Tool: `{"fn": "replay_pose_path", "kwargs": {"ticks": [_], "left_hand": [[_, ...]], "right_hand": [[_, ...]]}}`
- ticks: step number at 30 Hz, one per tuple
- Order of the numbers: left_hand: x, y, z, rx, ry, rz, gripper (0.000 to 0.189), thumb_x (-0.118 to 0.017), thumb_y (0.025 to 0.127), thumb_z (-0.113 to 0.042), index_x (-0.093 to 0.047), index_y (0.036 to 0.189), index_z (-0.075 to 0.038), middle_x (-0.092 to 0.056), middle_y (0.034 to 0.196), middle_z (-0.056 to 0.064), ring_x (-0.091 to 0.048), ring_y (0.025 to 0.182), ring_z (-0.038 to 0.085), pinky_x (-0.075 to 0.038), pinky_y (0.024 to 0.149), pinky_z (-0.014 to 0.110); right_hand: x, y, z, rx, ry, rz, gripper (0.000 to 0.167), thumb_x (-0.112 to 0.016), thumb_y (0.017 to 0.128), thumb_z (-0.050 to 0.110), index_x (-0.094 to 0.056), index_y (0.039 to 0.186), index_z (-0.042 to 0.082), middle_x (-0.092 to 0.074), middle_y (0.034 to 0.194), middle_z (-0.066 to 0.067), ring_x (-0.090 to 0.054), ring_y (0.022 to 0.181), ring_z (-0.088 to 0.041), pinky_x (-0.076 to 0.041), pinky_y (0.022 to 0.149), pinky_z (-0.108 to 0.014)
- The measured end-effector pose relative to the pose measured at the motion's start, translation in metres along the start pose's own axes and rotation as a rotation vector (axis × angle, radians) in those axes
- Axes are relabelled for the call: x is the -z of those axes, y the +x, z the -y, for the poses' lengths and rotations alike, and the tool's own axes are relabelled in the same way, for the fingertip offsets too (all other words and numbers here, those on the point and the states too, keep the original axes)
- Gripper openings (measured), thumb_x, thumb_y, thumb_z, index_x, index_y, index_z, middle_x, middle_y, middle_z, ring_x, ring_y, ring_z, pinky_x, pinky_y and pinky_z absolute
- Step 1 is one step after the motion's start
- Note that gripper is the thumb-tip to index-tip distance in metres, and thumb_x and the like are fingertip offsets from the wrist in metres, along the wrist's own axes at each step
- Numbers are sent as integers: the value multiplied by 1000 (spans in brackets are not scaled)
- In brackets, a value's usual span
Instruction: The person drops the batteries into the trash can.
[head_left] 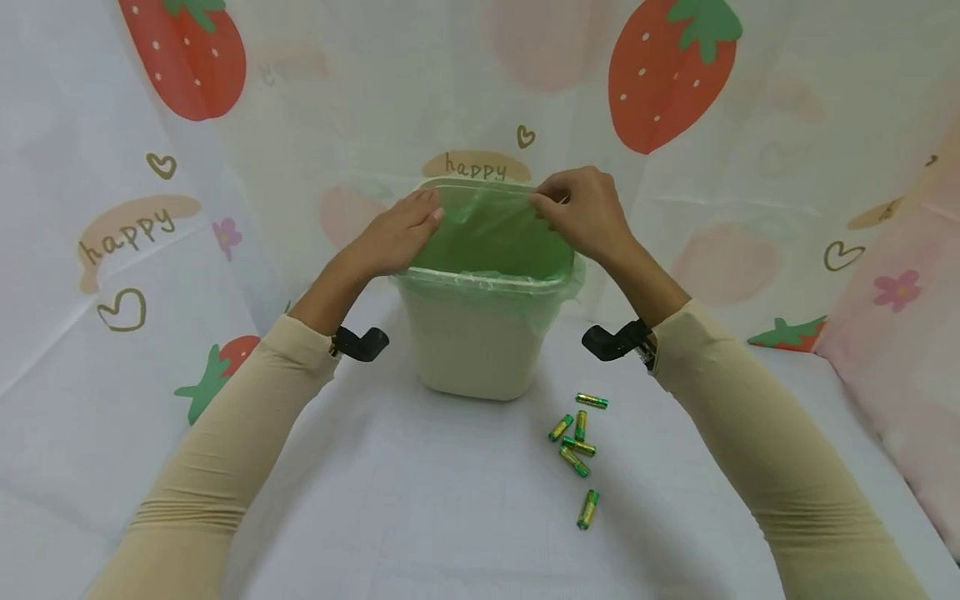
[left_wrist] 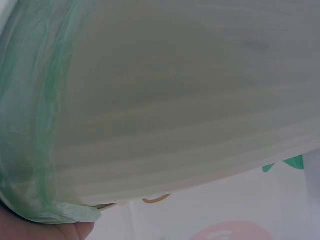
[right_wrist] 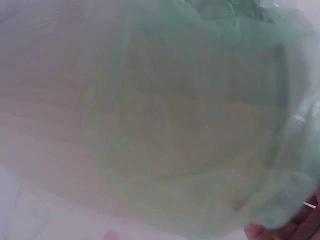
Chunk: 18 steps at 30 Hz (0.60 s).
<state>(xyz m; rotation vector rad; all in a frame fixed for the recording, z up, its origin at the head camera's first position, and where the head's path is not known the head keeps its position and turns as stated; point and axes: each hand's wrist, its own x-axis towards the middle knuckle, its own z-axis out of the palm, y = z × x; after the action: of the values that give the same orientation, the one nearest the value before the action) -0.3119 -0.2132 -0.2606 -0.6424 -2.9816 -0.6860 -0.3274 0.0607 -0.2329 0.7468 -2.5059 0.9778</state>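
Observation:
A cream trash can [head_left: 472,342] stands upright, lined with a thin green trash bag [head_left: 495,237] whose edge is folded over the rim. At the back right of the rim, my right hand [head_left: 587,210] pinches the bag's edge between thumb and fingers. My left hand [head_left: 401,233] rests over the left side of the rim, its fingers extended toward the back corner. In the left wrist view a strip of the green bag [left_wrist: 50,115] hangs over the can's outer wall. Loose folds of the bag [right_wrist: 200,125] cover much of the right wrist view.
Several green and gold batteries lie on the white cloth right of the can, among them a nearer one [head_left: 588,509] and a farther one [head_left: 592,401]. Behind the can hangs a curtain [head_left: 360,108] printed with strawberries.

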Motion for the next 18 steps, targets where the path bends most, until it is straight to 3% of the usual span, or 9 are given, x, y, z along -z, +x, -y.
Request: {"fn": "replay_pose_path", "kwargs": {"ticks": [18], "left_hand": [[0,2,-1,3,-3,1,60,-17,114,-32,-3,160,3,-1,169,18,4,156,29,-1,126,42]], "right_hand": [[31,-52,-9,-16,55,-84,24,-65,102,23,-79,104,3,-73,84,-10,-67,70,-21,-50,64,-23]]}}
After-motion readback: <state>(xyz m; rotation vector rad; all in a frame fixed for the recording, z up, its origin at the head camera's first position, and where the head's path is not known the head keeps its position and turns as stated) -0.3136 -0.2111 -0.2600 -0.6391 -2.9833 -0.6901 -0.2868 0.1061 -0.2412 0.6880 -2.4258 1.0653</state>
